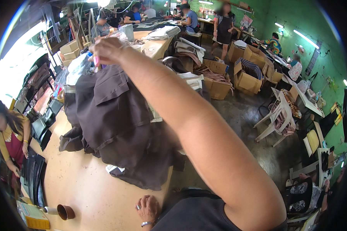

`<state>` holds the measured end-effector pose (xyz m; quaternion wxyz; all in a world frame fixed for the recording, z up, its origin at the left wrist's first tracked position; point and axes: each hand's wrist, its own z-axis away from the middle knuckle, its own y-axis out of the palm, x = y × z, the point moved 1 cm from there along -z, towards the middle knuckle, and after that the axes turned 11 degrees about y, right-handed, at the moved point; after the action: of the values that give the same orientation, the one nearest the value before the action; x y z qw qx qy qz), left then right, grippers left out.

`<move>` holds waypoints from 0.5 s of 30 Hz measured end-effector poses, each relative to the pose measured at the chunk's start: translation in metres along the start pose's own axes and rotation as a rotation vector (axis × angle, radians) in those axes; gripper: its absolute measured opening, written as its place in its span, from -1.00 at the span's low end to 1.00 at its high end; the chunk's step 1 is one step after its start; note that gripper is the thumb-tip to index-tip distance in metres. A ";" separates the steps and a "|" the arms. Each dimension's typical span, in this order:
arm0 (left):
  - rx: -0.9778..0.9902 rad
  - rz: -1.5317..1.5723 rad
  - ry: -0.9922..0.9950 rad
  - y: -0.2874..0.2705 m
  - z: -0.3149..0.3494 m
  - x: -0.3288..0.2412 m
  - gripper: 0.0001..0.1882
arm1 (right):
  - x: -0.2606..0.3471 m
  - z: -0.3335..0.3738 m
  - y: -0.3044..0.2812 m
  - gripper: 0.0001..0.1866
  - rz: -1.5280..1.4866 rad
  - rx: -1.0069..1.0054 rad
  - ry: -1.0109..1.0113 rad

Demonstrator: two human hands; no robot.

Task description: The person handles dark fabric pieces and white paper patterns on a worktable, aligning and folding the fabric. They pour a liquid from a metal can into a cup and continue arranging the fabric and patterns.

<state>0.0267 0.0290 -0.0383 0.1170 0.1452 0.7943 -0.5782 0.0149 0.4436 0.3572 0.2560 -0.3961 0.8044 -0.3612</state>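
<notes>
At the near edge, the person wears a plain dark top (196, 211), cut sleeveless at the right shoulder, where the armhole edge curves. The left hand (148, 208) has a silvery ring (138, 207) on one finger and a narrow, silvery band (146, 223) around its wrist.

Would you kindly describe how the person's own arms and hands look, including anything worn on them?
The right arm is bare to the shoulder, where a dark sleeveless top begins; no jewellery can be made out on the right hand. The left hand wears a silver ring and a silver band at the wrist. Both hands are ungloved.
</notes>
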 end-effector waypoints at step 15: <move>0.030 -0.057 -0.022 0.002 0.007 0.003 -0.59 | 0.005 0.011 0.050 -0.71 0.017 0.080 0.139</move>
<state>0.0247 0.0234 -0.0428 0.1070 0.1180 0.7881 -0.5946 -0.0029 0.4566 0.3106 0.2185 -0.3525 0.8085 -0.4175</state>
